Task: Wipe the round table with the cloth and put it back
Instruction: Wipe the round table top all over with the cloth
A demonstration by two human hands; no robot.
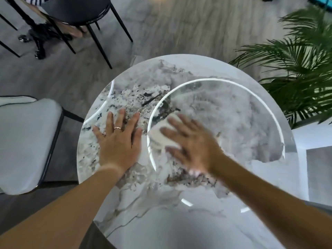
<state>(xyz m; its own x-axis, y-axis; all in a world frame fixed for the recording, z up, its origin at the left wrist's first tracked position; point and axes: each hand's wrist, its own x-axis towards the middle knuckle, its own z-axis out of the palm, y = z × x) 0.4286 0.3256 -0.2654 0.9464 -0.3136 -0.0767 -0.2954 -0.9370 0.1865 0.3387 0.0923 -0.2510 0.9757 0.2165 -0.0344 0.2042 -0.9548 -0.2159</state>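
Note:
The round table (206,221) has a glossy white and grey marble top that fills the middle of the view. A folded white cloth (159,135) lies flat on it near the centre. My right hand (192,142) presses down on the cloth with fingers spread, and it is blurred by motion; the hand covers the cloth's near right part. My left hand (118,141) rests flat on the table just left of the cloth, fingers apart, a ring on one finger, holding nothing.
A pale cushioned chair (27,141) stands against the table's left side. A black chair (75,13) and a person's feet are at the far left. A green palm plant (296,72) overhangs the table's far right edge. A white surface (312,135) lies to the right.

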